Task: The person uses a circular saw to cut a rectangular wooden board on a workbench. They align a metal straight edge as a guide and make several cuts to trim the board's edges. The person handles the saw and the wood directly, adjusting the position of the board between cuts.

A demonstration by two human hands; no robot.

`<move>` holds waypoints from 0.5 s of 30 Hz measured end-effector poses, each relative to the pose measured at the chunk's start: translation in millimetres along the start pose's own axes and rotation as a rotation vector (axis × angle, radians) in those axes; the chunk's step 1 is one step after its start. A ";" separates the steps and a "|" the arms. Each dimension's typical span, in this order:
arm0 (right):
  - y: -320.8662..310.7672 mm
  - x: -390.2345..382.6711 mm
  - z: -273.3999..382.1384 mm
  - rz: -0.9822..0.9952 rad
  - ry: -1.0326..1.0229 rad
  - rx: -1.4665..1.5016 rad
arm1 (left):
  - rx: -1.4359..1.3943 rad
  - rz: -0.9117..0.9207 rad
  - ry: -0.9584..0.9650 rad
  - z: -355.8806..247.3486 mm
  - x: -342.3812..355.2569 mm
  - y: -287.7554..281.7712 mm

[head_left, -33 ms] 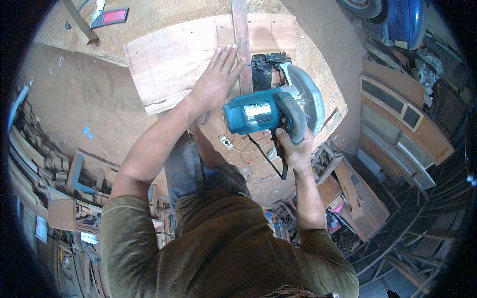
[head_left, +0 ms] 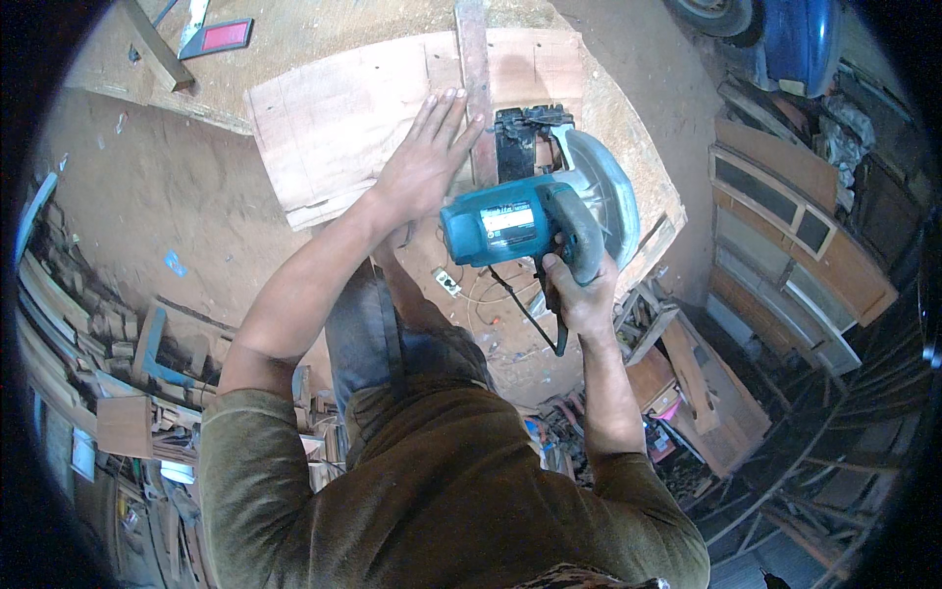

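Note:
My right hand (head_left: 586, 294) is wrapped round the rear handle of a teal circular saw (head_left: 510, 222). The saw's base rests at the near edge of a pale wooden board (head_left: 334, 113), just right of a narrow wooden strip (head_left: 475, 83) that lies across it. Flat on the board, fingers stretched out, my left hand (head_left: 422, 157) presses down with its fingertips beside the strip. Pencil-like lines mark the board. The saw's blade is hidden under its grey guard, so I cannot tell whether it touches the wood.
The board lies on a sawdust-covered worktop (head_left: 643, 133). A red-and-black rectangular item (head_left: 226, 36) and a wooden bar (head_left: 157, 49) are at its far left. A power socket (head_left: 446, 282) and cables lie on the floor below. Wooden frames (head_left: 785, 216) lean at right, near a blue vehicle (head_left: 800, 44).

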State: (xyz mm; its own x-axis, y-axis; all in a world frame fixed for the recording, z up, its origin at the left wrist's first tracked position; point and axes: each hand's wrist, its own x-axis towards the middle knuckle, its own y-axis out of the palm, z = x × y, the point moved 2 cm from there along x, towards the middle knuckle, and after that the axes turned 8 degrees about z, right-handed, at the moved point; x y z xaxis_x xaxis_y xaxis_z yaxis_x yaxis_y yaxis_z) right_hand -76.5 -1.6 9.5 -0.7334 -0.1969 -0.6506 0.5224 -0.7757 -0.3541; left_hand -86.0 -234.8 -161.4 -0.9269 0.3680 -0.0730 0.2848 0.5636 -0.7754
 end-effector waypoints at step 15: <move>-3.0 -7.6 4.7 -0.017 0.034 -0.122 | 0.026 -0.131 -0.131 9.8 16.5 -3.3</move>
State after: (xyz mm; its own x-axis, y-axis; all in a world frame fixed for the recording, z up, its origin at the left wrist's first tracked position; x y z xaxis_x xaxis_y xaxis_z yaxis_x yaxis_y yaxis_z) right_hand -74.5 -0.6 18.7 -0.7290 -0.1623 -0.6651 0.5600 -0.7001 -0.4430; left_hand -104.7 -237.8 -166.2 -0.9801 0.1920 -0.0497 0.1543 0.5803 -0.7997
